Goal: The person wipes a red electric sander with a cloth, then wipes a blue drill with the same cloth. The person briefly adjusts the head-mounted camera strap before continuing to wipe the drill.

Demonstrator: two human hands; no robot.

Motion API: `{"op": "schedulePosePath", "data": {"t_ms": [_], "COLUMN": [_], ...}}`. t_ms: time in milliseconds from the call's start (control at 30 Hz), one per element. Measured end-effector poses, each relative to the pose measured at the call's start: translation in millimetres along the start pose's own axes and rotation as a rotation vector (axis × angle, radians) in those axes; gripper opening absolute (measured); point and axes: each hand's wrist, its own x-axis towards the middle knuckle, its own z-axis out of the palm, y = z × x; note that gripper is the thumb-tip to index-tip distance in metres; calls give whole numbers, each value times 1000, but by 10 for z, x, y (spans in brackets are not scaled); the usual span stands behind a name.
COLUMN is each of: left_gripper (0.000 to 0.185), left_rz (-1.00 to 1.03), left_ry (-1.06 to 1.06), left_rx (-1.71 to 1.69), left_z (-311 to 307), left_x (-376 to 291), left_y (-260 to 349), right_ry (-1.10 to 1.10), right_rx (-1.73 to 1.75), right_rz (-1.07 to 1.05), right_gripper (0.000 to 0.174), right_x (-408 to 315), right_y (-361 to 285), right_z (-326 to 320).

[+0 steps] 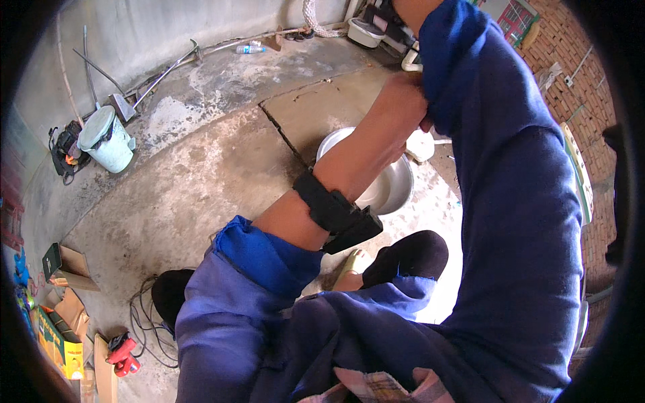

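Observation:
My left hand (405,98) is at the rolled blue cuff (438,95) of my right sleeve, its fingers closed on the fabric. A black strap with a black device (342,214) sits around my left forearm. My right arm reaches up past the top edge; a bit of bare forearm (415,12) shows, and the right hand is out of view. Beneath my left forearm stands a round metal basin (400,189), partly covered by it. Beside the basin's far right rim is a white object (420,145), too hidden to name.
A lidded pale-blue bucket (108,143) and a long-handled dustpan (122,107) stand by the left wall. A plastic bottle (250,49) lies farther back, near a white bin (365,33). Cardboard boxes (70,267), a red tool (122,355) and a loose cable (143,322) lie lower left.

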Motion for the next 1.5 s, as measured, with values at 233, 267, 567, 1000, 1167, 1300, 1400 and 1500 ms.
{"op": "schedulePosePath", "data": {"t_ms": [233,267,567,1000,1167,1300,1400,1500], "left_gripper": [20,21,11,34,39,41,37,31], "left_rz": [-134,-182,-208,132,-36,-120,-195,-232], "left_ry": [-86,-156,-531,-33,-261,-377,-292,-305], "left_rx": [-249,-271,348,-107,-287,-182,-234,-258], "left_z": [-21,-75,-145,-303,-197,-92,-160,-147], "left_x": [-70,-82,-121,-71,-298,-503,-622,-637], "left_y": [-147,-208,-10,487,221,104,160,141], "right_ry": [130,115,131,228,243,265,305,254], "right_rx": [75,90,117,-220,-80,32,217,386], "right_rz": [-83,-107,-8,-146,-173,-113,-153,-182], "right_gripper": [17,18,17,18,18,17,18,22], "right_x": [-273,-315,-526,-985,-831,-885,-823,-801], "right_y": [-412,-399,43,-163,-32,52,248,529], "right_z": [123,151,487,614,227,197,453,403]}}
